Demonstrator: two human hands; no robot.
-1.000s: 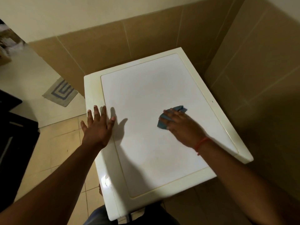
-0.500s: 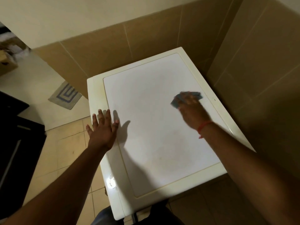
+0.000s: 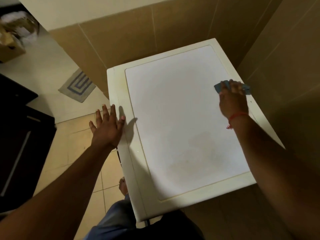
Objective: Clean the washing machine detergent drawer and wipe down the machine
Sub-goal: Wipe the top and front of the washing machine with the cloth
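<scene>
The washing machine (image 3: 173, 118) is seen from above, a white top panel inside a cream rim, set in a tiled corner. My right hand (image 3: 232, 99) presses a blue cloth (image 3: 218, 87) flat against the top at its right edge; the cloth shows on both sides of my fingers. A red thread circles that wrist. My left hand (image 3: 107, 125) lies spread and flat on the machine's left rim, holding nothing. The detergent drawer is out of sight.
Brown tiled walls (image 3: 277, 66) stand close behind and to the right of the machine. On the left are beige floor tiles (image 3: 74, 144), a grey patterned mat (image 3: 78, 86) and a dark cabinet (image 3: 19, 144). My knee and foot (image 3: 123, 186) show below the machine.
My right hand has swept the cloth from the middle of the top out to its right edge and a little further back. My left hand has stayed on the left rim.
</scene>
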